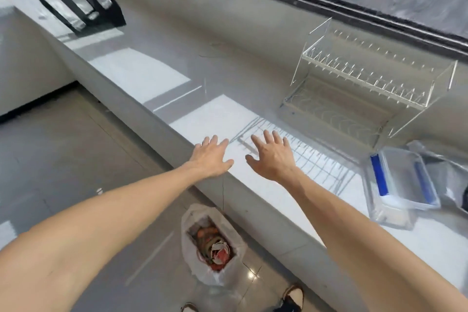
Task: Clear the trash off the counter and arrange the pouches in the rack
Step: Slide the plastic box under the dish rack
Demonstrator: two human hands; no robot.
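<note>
Far left, silver pouches (76,11) already stand in the black rack (101,11); left hand (211,157) and right hand (272,157) hover spread and empty over the bare counter (141,73); trash fills the floor bag (211,246); best now to scan for leftovers.

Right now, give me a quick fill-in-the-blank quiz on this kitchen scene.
1. Both hands, left hand and right hand, are ____, holding nothing.
2. The trash bag sits on the ____.
3. The wire dish rack stands below the ____.
4. The clear container has ____ clips.

Answers: open; floor; window; blue
</note>
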